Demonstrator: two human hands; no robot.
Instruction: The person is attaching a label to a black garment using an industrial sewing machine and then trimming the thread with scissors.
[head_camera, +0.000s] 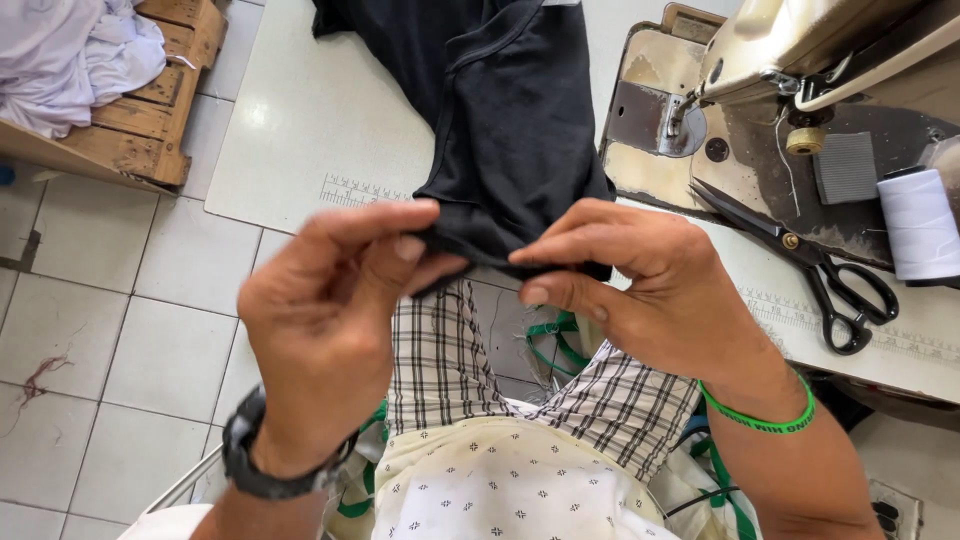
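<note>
We have the black garment (505, 120) draped off the near edge of the white sewing table (300, 130), its lower hem pulled toward our lap. Our left hand (330, 310) pinches the hem between thumb and forefinger, closed tight on the cloth, and our right hand (640, 280) does the same just beside it, so the 2 pinches nearly touch and the edge runs taut between them. The sewing machine (790, 60) stands to the right, with black scissors (820, 270) and a spool of white thread (920, 225) near it. We judge the main risk is the hem slipping from 1 pinch, since only fingertips hold it and the garment's bulk hangs loose; a tug could also drag the cloth toward the scissors.
</note>
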